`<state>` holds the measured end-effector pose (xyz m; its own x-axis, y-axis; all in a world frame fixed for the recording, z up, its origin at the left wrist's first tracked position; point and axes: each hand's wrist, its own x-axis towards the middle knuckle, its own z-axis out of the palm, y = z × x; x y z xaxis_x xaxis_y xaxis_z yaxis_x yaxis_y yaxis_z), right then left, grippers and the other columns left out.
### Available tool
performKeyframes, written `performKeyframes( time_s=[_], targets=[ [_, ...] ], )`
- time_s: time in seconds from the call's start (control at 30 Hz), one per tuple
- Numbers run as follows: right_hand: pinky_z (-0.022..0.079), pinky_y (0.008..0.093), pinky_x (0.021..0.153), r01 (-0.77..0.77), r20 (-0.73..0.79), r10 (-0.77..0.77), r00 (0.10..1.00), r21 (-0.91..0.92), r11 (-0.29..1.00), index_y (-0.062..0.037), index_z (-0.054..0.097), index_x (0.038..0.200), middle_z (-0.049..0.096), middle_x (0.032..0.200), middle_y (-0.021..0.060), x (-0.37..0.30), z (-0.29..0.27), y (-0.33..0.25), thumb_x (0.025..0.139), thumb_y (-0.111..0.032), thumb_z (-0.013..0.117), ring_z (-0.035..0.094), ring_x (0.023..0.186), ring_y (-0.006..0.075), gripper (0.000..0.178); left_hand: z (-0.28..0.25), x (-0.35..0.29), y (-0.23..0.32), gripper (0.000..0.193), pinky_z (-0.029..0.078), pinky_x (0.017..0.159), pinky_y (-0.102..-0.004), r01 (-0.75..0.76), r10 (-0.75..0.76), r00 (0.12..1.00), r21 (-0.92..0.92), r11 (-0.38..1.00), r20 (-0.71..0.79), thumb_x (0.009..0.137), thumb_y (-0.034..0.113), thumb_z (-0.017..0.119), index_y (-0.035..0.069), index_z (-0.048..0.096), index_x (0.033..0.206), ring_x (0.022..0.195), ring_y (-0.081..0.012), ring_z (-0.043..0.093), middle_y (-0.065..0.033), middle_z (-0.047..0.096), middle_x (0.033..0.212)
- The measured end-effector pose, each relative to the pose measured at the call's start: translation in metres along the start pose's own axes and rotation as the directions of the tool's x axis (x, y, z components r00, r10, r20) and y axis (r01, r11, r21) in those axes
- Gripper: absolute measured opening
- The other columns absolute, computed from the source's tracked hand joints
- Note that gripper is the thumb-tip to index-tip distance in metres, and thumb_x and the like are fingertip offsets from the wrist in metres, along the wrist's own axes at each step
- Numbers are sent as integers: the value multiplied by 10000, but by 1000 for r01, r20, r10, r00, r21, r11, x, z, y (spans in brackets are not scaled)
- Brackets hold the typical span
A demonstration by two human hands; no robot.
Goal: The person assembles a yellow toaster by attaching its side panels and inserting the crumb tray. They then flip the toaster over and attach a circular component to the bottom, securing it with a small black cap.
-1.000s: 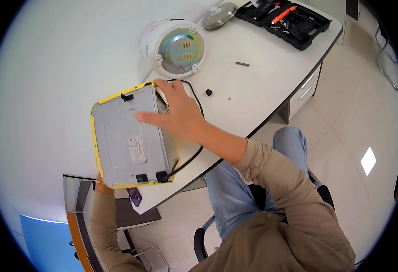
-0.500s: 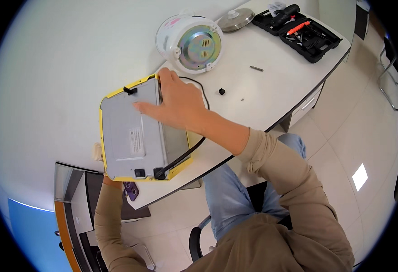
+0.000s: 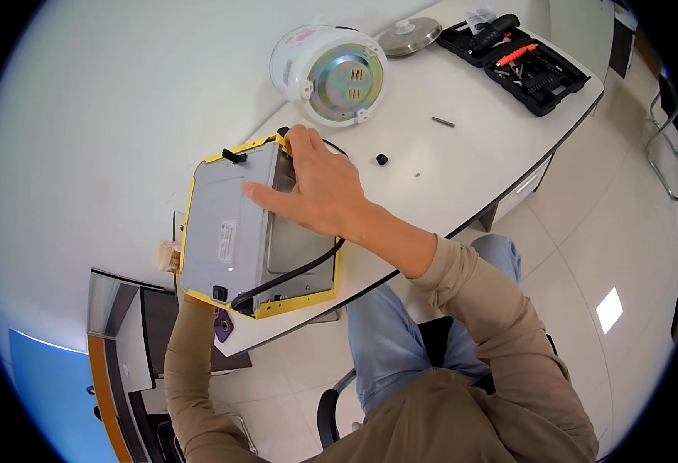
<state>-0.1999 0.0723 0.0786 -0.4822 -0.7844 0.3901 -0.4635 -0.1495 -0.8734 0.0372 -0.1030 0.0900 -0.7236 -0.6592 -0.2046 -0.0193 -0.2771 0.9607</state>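
Note:
A boxy electric appliance (image 3: 231,208) with a grey metal bottom panel, yellow edges and black feet is tilted up over the desk. My right hand (image 3: 320,181) grips its upper right edge, fingers curled over the side and thumb along the grey panel. My left hand (image 3: 195,299) is at its lower left corner; only a sliver near the wrist shows, and the fingers are hidden behind the box. The black power cord (image 3: 296,272) leaves the lower corner and loops under my right wrist. A small black knob-like piece (image 3: 382,160) lies on the desk to the right.
On the white desk (image 3: 431,177) a white rice cooker (image 3: 344,83) lies tipped, metal base showing, near a lid (image 3: 410,37). Further right sits an open black tool case (image 3: 536,81) with a drill (image 3: 495,32). A driver bit (image 3: 443,122) and a purple phone (image 3: 222,325) lie on the desk.
The appliance has tilted and shifted slightly to the right, so more of its metal side shows. Both my hands have moved along with it.

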Motion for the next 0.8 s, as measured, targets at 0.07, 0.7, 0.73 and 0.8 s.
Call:
performKeyframes(
  time_s=[0.07, 0.7, 0.73, 0.8],
  targets=[
    [526, 416, 657, 42, -29, -44, 999, -68, 997, 45, 475, 1156, 566, 1067, 151, 1, -1, 1, 777, -710, 656, 660, 803, 303, 863, 1, 3, 1, 764, 503, 1002, -352, -3, 3, 1000, -14, 1000, 2, 1011, 659, 378, 64, 443, 1485, 1280, -260, 546, -136, 500, 1472],
    [479, 383, 664, 200, -475, -90, 875, 186, 962, -6, 546, 1075, 568, 885, 121, -31, 27, 10, 697, -458, 853, 577, 794, 261, 664, 31, -42, 24, 842, 459, 1054, -347, -225, 219, 967, -30, 974, -127, 968, 704, 432, 45, 437, 1493, 1284, -272, 551, -138, 529, 1447],
    [487, 377, 665, 200, -464, -70, 883, 237, 951, -3, 544, 1091, 581, 886, 126, -31, 30, 10, 700, -454, 853, 590, 787, 262, 671, 33, -47, 26, 865, 448, 1066, -347, -274, 275, 956, 18, 961, -105, 957, 708, 457, 35, 423, 1500, 1299, -276, 540, -139, 519, 1457],
    [500, 367, 674, 186, -442, -38, 896, 296, 937, 0, 542, 1114, 605, 884, 131, -31, 30, 10, 705, -451, 853, 611, 779, 264, 683, 43, -49, 36, 886, 430, 1082, -361, -346, 416, 908, 483, 805, -44, 931, 665, 545, 24, 379, 1520, 1311, -285, 531, -140, 505, 1472]
  ],
)
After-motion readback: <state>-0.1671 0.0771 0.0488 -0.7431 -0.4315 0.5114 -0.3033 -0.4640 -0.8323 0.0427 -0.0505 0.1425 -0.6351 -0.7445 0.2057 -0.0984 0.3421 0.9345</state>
